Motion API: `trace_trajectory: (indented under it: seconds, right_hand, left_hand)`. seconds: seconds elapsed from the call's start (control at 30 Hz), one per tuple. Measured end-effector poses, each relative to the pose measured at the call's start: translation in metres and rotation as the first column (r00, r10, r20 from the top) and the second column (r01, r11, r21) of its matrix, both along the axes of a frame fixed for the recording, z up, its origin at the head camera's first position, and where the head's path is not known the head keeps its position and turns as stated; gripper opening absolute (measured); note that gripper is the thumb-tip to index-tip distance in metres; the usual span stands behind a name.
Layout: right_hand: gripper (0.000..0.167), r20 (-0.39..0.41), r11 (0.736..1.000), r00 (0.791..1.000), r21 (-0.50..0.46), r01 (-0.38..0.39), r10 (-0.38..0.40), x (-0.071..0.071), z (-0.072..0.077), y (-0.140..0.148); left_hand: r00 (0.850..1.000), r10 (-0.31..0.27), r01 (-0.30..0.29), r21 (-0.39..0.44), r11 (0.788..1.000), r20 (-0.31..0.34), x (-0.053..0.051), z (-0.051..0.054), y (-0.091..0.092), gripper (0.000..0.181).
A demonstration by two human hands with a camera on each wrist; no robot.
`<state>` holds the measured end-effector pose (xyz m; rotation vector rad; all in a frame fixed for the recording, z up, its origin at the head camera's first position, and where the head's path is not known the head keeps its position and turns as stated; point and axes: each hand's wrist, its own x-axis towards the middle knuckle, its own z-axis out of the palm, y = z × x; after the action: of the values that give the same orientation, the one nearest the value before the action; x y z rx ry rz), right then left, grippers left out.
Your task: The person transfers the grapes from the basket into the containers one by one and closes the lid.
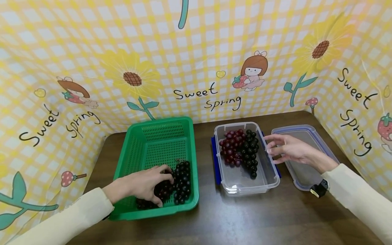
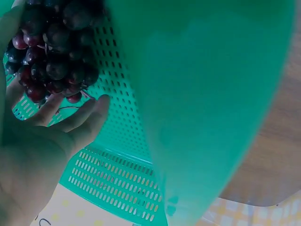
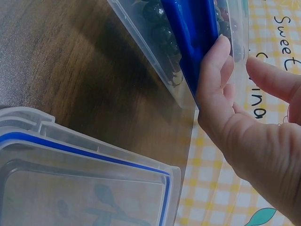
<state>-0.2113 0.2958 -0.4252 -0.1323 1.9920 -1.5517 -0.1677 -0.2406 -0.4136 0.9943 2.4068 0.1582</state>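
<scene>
My left hand [image 1: 150, 182] reaches into the green basket [image 1: 196, 170] and curls its fingers round a bunch of dark grapes [image 1: 165, 190]. Seen from the left wrist, that bunch [image 2: 56, 52] has dark and reddish grapes. Another bunch of black grapes [image 1: 183, 180] lies beside it in the basket. At the clear plastic container [image 1: 245, 183], my right hand [image 1: 289, 149] touches the right side with loosely bent fingers, by the blue latch [image 3: 195, 37], its thumb near the rim. Red grapes [image 1: 231, 148] and black grapes [image 1: 250, 149] lie inside the container.
A clear lid [image 1: 306, 146] with a blue seal lies on the brown table [image 1: 245, 221], right of the container. Behind the table hangs a yellow checked cloth [image 1: 190, 51] with printed flowers. The basket stands left of the container, with a strip of tabletop between them.
</scene>
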Motion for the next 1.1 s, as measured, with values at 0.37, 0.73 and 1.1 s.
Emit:
trace_trajectory:
  seconds: [0.37, 0.73, 1.1]
  right_hand:
    - [0.075, -0.004, 1.000, 1.000, -0.005, -0.015, 0.015, 0.001, -0.003, -0.002]
    - [0.075, -0.016, 1.000, 1.000, 0.005, -0.004, 0.004, 0.002, -0.002, 0.000]
    - [0.074, -0.023, 1.000, 1.000, 0.002, -0.011, 0.011, -0.001, -0.001, 0.000]
  left_hand:
    - [0.993, 0.020, -0.015, -0.045, 0.999, 0.119, 0.001, -0.003, -0.001, 0.069]
    - [0.994, 0.013, -0.005, -0.070, 0.998, 0.108, -0.004, -0.012, 0.007, 0.064]
    - [0.997, -0.047, 0.049, -0.036, 0.998, 0.063, -0.008, -0.010, 0.006, 0.051]
